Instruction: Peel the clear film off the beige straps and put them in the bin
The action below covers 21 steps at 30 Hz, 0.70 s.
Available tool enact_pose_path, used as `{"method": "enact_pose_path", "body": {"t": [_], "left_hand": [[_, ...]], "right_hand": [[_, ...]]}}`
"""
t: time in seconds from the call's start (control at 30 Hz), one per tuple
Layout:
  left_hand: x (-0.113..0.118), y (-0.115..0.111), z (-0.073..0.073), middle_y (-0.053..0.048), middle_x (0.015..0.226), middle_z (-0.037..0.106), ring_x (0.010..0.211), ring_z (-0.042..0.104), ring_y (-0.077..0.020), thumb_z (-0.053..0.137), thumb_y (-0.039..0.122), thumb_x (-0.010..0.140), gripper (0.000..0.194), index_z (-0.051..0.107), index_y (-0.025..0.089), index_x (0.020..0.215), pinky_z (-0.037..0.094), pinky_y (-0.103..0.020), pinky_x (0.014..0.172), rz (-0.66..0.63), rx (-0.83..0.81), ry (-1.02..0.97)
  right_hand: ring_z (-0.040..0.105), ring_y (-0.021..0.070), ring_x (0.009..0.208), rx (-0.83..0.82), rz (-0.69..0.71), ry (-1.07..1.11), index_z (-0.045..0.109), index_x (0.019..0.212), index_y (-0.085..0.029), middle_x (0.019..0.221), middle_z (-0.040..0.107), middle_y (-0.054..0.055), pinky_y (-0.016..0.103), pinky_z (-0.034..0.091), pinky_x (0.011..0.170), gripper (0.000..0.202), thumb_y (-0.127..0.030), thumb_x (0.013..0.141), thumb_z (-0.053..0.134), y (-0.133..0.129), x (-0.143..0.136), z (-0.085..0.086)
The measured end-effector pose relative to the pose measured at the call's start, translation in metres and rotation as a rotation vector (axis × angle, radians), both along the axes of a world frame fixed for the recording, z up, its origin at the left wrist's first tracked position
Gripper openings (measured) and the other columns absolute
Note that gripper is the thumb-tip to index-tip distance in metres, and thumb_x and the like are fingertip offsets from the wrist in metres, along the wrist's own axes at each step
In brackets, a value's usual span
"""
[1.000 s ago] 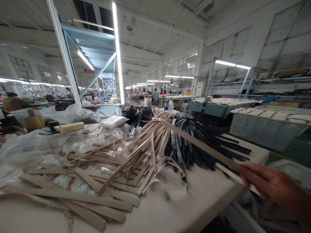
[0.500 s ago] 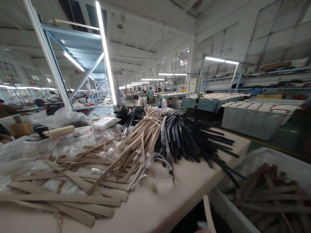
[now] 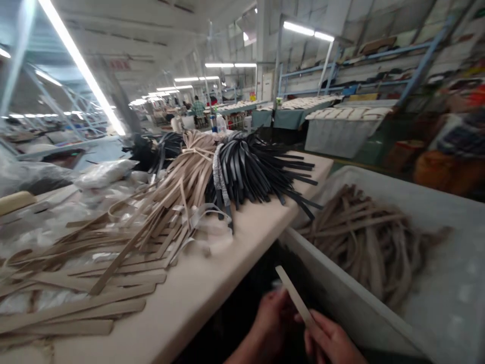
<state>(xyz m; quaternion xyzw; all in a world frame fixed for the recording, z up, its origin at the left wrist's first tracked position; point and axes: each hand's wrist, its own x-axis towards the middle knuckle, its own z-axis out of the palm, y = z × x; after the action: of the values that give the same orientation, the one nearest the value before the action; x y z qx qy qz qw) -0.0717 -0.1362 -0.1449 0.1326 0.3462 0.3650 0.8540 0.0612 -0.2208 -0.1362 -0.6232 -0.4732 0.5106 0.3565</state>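
Note:
Low in the view, between the table and a white bin, my right hand (image 3: 329,336) is closed round a beige strip (image 3: 293,294), whose free end points up and to the left. My left hand (image 3: 269,318) is beside it on the left, fingers bent near the strip; a small pale, shiny bit shows at its fingertips, too blurred to name. Beige strips (image 3: 125,263) lie spread over the table (image 3: 227,268). Behind them are a tied beige bundle (image 3: 197,156) and a black bundle (image 3: 250,172) with a grey wrap.
The white bin (image 3: 341,273) at the right holds many brownish strips (image 3: 367,237). Clear plastic bags (image 3: 106,174) lie on the table's left part. Farther back stand a grey bin (image 3: 343,134) with pale pieces, shelves and lit tables. A distant person (image 3: 197,108) is among them.
The view has swung right and down, so the table has shifted left and more of the white bin shows. Both my hands have come into view with the beige strip, whose end showed at the bottom before.

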Motion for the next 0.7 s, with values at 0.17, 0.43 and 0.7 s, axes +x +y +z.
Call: {"method": "enact_pose_path", "body": {"t": [0.17,0.43,0.7], "left_hand": [[-0.024,0.022,0.021,-0.005,0.082,0.077,0.069,0.073,-0.0137,0.067,0.025,0.09,0.012,0.069,0.014,0.092,0.055,-0.022,0.06,0.15,-0.247,0.145],[-0.022,0.016,0.018,-0.005,0.08,0.078,0.067,0.073,-0.0134,0.066,0.024,0.091,0.011,0.069,0.014,0.092,0.058,-0.023,0.059,0.105,-0.288,0.129],[-0.022,0.013,0.018,-0.006,0.082,0.078,0.07,0.074,-0.0156,0.066,0.023,0.09,0.01,0.069,0.014,0.092,0.058,-0.024,0.059,0.085,-0.295,0.157]], "right_hand": [[0.043,0.0083,0.04,-0.088,-0.065,0.037,0.06,0.084,-0.018,0.06,0.058,-0.002,0.022,0.03,0.044,0.066,-0.081,0.087,0.04,-0.027,0.023,0.025],[0.059,0.0176,0.066,0.072,0.083,-0.365,0.053,0.072,-0.021,0.068,0.059,0.001,0.03,0.042,0.065,0.047,-0.049,0.101,0.03,-0.044,0.0,0.037],[0.059,0.021,0.07,0.04,0.152,-0.566,0.047,0.073,-0.022,0.073,0.061,0.004,0.033,0.038,0.067,0.038,-0.042,0.099,0.027,-0.032,-0.005,0.027]]}}
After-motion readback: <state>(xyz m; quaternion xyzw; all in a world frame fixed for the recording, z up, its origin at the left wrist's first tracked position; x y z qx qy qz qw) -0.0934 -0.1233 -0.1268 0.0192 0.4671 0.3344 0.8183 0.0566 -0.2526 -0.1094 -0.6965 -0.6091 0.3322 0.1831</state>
